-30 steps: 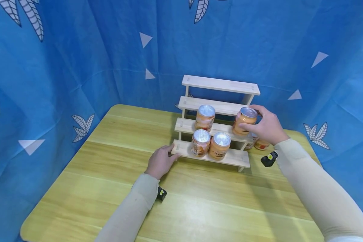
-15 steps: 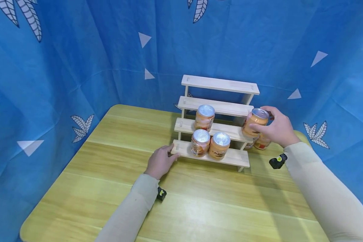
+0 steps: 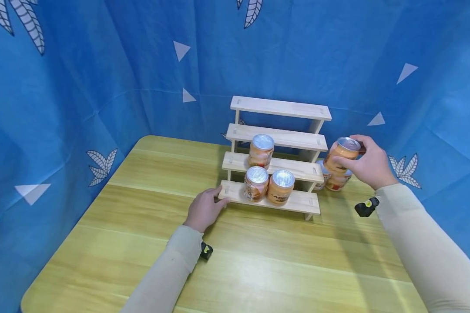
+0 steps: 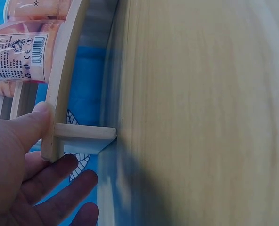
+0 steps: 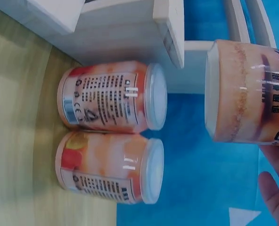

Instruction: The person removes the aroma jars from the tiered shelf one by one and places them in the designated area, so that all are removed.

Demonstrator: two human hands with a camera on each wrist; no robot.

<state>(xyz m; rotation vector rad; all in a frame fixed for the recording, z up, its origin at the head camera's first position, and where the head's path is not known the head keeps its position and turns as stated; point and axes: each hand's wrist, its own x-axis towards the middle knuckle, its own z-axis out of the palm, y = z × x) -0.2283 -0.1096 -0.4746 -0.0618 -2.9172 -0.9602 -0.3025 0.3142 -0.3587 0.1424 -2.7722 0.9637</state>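
The right hand (image 3: 370,167) grips an orange can (image 3: 341,154), its label unreadable, above two cans (image 5: 112,96) at the table's (image 3: 258,265) far right edge. The left hand's (image 3: 203,208) relaxed fingers press the stepped wooden rack's (image 3: 276,143) bottom-left corner.

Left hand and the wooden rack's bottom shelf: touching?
Touching. The left wrist view shows the left hand's thumb pressed against the end of the rack's bottom shelf; the head view agrees.
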